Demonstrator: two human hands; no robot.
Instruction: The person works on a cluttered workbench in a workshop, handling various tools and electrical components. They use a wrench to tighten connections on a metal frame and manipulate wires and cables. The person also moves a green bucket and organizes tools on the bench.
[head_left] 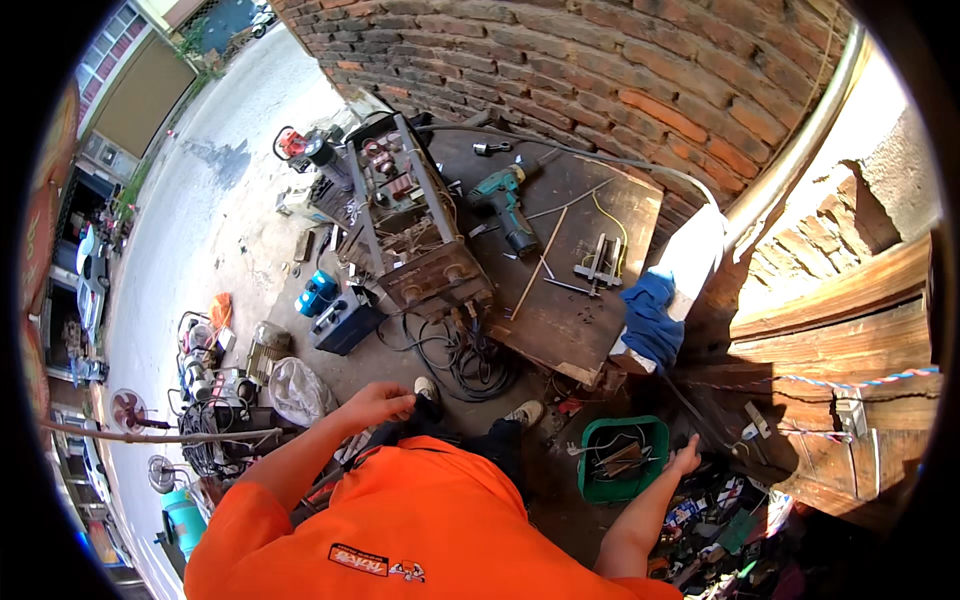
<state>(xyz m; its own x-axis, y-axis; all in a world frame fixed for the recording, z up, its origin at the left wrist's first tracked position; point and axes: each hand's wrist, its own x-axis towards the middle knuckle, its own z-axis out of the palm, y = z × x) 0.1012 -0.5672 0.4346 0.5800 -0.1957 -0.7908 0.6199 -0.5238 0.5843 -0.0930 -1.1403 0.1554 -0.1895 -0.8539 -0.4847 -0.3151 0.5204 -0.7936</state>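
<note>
Right hand (pixel 685 458), fingers parted and empty, just beside the green tub (pixel 611 492).
My left hand (pixel 385 402) is curled; I cannot tell whether it grips anything. I judge the tub light, slightly flexible, best held by opposite rims; its brown piece (pixel 622 460) may slide. Beyond: surface (pixel 560 335), drill (pixel 507 200).

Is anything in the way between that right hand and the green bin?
Nothing visible is. The right hand is just beyond the right side of the green bin, with no object seen between them. The brown piece lies inside the bin. Their height difference is hard to judge here.
</note>
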